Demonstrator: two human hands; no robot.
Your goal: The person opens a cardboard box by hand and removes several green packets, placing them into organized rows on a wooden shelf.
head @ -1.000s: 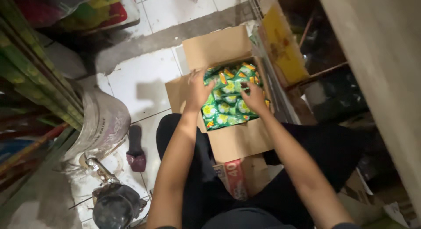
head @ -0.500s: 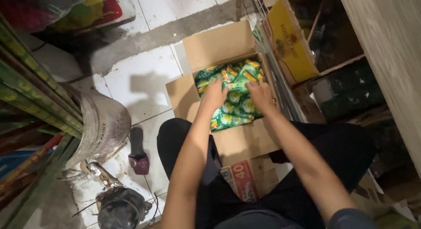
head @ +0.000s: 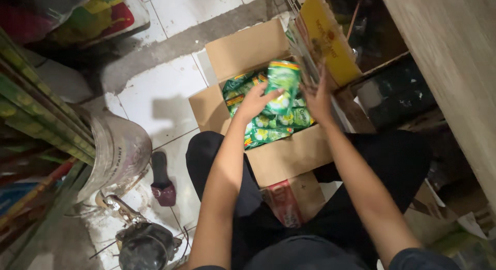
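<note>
Two hands meet over the open cardboard box [head: 289, 159]; the left hand [head: 254, 100] pinches a green sachet pack [head: 282, 86] from its left, long axis running away from the person; the right hand [head: 319, 97], blurred, spreads beside its right edge, equally near.

One view only, taken from a head-worn camera. It is aimed steeply down past the wearer's forearms onto the open cardboard box [head: 279, 146] and tiled floor [head: 155, 99], at close range.
</note>
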